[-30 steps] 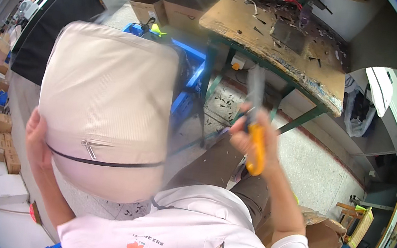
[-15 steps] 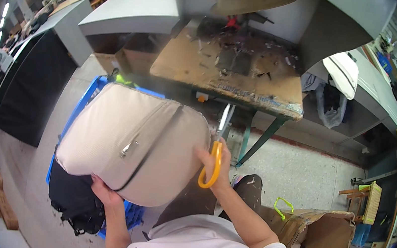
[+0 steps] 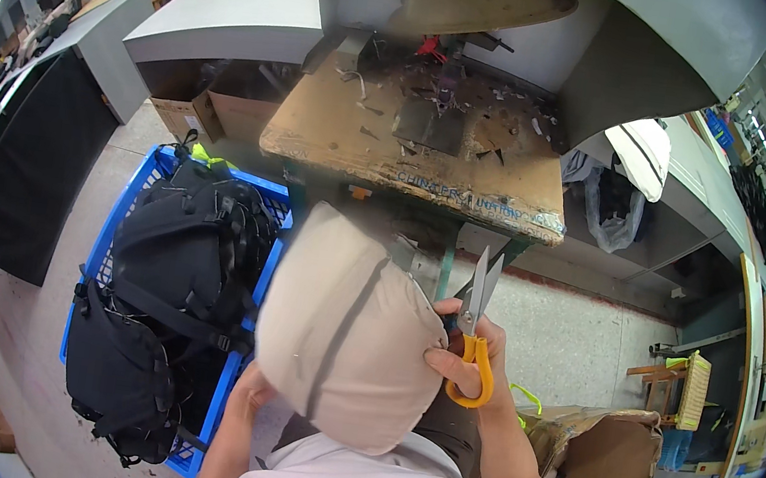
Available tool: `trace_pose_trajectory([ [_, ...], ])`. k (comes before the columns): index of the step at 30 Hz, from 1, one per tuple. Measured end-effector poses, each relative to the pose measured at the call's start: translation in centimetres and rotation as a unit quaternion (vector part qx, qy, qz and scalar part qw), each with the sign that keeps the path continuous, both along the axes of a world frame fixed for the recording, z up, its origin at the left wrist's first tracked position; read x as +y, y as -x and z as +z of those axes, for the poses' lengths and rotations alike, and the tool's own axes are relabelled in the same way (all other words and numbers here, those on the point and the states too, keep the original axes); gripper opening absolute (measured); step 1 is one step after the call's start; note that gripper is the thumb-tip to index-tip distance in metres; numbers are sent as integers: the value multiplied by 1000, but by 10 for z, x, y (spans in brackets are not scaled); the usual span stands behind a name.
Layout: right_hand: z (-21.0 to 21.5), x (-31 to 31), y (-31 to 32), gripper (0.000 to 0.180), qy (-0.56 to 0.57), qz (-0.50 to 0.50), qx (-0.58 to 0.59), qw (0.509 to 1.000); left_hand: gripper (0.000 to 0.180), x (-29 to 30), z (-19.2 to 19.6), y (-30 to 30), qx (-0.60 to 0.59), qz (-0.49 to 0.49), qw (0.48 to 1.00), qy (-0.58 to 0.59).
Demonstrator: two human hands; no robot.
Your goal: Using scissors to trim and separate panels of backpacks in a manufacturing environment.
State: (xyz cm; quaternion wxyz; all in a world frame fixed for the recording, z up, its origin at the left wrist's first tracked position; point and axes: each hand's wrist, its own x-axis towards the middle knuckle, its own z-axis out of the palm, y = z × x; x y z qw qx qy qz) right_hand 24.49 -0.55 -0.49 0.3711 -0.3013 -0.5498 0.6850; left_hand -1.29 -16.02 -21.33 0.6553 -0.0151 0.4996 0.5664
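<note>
Holding a beige bag (image 3: pixel 347 331) up in front of my chest, I have it between both hands, above my lap and just right of the blue crate (image 3: pixel 121 205). A dark zip line runs down its face. My left hand (image 3: pixel 248 393) is under the bag's lower left edge, fingers mostly hidden behind the fabric; it looks closed on the bag, but how tightly I cannot tell. My right hand (image 3: pixel 468 366) is at the bag's right edge, thumb pressed on the fabric, fingers curled through the orange loop handles of a pair of scissors (image 3: pixel 472 333). The blades point up, slightly parted, clear of the bag's top.

The blue crate sits on the floor at my left, piled with black backpacks (image 3: pixel 167 298) that spill over its near rim. Ahead stands a worn wooden workbench (image 3: pixel 338 136), scraps and small bits scattered over its top; the bag hangs just below its near edge. A brown sack (image 3: pixel 605 462) slumps on the floor at my right.
</note>
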Motion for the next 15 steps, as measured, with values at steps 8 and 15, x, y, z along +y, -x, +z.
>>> trace_pose_trajectory([
  [8,24,-1,-11,38,-25,14,-21,999,67,90,-68,38,128,-31,991,-13],
  [15,28,24,-31,40,-30,-134,12,990,46,119,-9,23,97,-29,974,-204],
])
